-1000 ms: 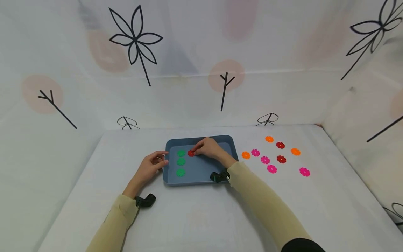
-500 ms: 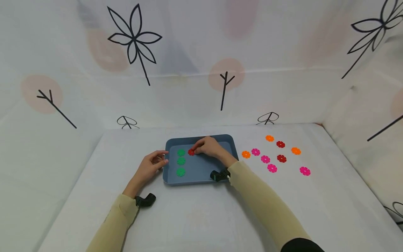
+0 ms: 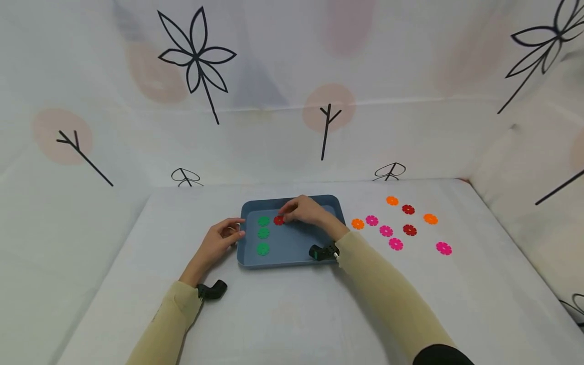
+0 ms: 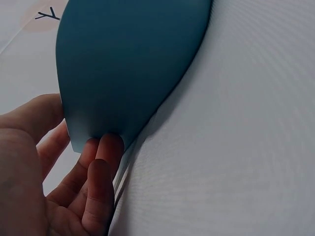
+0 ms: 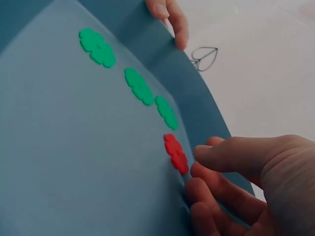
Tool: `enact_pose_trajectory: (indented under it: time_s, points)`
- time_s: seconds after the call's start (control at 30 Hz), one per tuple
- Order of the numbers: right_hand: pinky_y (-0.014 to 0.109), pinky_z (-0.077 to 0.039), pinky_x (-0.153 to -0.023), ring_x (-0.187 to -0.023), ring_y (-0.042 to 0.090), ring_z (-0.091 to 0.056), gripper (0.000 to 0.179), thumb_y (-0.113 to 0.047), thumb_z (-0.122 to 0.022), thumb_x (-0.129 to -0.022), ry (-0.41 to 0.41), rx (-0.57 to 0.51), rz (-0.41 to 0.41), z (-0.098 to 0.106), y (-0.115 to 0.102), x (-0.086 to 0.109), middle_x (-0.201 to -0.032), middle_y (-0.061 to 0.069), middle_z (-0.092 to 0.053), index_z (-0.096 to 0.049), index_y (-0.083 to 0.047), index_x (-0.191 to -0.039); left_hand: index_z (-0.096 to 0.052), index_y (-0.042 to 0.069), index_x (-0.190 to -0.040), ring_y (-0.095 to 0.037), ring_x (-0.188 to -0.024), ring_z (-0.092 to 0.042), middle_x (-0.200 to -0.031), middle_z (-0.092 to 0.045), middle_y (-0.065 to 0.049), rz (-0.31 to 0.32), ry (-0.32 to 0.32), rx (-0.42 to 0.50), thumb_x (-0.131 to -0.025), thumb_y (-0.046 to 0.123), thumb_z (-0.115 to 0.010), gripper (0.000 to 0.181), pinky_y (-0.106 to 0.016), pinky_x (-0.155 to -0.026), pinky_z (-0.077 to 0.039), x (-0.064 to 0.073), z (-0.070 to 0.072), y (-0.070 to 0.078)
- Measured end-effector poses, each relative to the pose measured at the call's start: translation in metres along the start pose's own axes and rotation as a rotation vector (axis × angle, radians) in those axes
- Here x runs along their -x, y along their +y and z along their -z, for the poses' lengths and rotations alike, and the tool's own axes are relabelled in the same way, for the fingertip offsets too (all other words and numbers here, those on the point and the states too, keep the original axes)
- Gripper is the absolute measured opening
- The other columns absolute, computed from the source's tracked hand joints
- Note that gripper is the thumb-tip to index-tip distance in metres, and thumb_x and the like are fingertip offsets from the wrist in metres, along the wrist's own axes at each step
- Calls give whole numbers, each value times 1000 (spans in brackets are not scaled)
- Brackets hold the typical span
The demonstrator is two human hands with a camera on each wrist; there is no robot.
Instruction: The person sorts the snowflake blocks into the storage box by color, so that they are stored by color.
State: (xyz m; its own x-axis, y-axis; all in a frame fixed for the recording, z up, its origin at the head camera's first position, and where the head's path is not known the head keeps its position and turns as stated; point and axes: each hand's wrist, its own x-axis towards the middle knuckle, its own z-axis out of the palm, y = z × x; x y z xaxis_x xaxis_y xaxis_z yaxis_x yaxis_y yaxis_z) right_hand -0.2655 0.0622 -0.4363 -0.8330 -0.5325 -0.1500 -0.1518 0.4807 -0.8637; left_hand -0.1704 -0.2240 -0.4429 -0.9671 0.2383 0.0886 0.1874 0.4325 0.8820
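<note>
A blue-grey tray point(image 3: 292, 261) lies on the white table. My left hand point(image 3: 222, 237) holds its left side, thumb at the rim and curled fingers point(image 4: 110, 147) against the outer wall in the left wrist view. Inside, three green flower-shaped discs point(image 3: 263, 233) form a column at the left. A red flower-shaped disc point(image 5: 175, 153) lies flat beside the far green one. My right hand point(image 3: 304, 210) hovers right at that red disc; in the right wrist view its thumb and bent fingers are parted just beside it, with nothing between them.
Right of the tray lie scattered flower discs: orange ones point(image 3: 431, 219), pink ones point(image 3: 396, 244) and two red ones point(image 3: 409, 230). A patterned white cloth wall point(image 3: 274, 147) stands behind the table. Dark wrist devices point(image 3: 212, 290) sit on both wrists.
My right hand has drawn slightly to the right, and more of the red disc shows beside its fingertips. The left hand stays at the tray's side.
</note>
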Motion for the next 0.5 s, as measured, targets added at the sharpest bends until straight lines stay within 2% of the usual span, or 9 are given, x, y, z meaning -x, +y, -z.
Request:
enact_pose_trajectory:
  time_s: [0.2, 0.3, 0.5]
  points:
    - [31, -50, -76, -88, 18, -62, 23, -8, -70, -91, 2, 47, 28, 12, -2, 9, -108, 4, -71, -76, -8, -112, -61, -3, -130, -13, -79, -58, -102, -59, -13, 3, 1, 5, -95, 12, -69, 38, -26, -58, -45, 0, -1, 0]
    - [34, -49, -80, -95, 20, -61, 22, -8, -69, -92, 34, 70, 40, 21, -2, 15, -113, 5, -70, -76, -7, -113, -62, -3, -130, -12, -78, -58, -102, -59, -14, 7, -1, 3, -95, 12, -69, 38, -26, -58, -45, 0, 0, 0]
    - [39, -48, -89, -104, 22, -62, 22, -9, -68, -93, 119, 94, 20, 44, 1, 29, -112, 6, -71, -75, -6, -114, -62, -3, -130, -12, -78, -58, -102, -58, -15, 4, -4, 2, -96, 13, -69, 38, -26, -60, -45, 0, 0, 0]
